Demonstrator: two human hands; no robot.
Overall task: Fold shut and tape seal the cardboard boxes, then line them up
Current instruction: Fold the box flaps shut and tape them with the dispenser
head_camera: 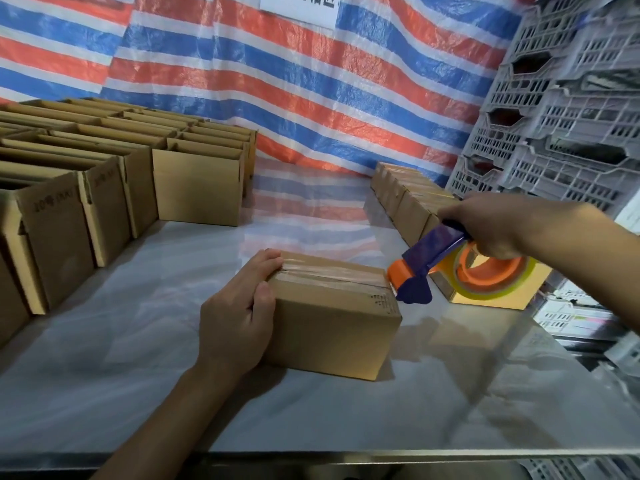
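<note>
Head view: we saw the box (332, 317) taped along its top, mid-table (138, 375).
Left hand (235, 317): gripped the box's left end.
Right hand (485, 226): held the tape dispenser (433, 261) at the box's right edge.

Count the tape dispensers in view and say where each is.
1. The tape dispenser is gripped by the right hand, its orange nose at the right end of the box that the left hand holds. Others may be hidden.
</note>
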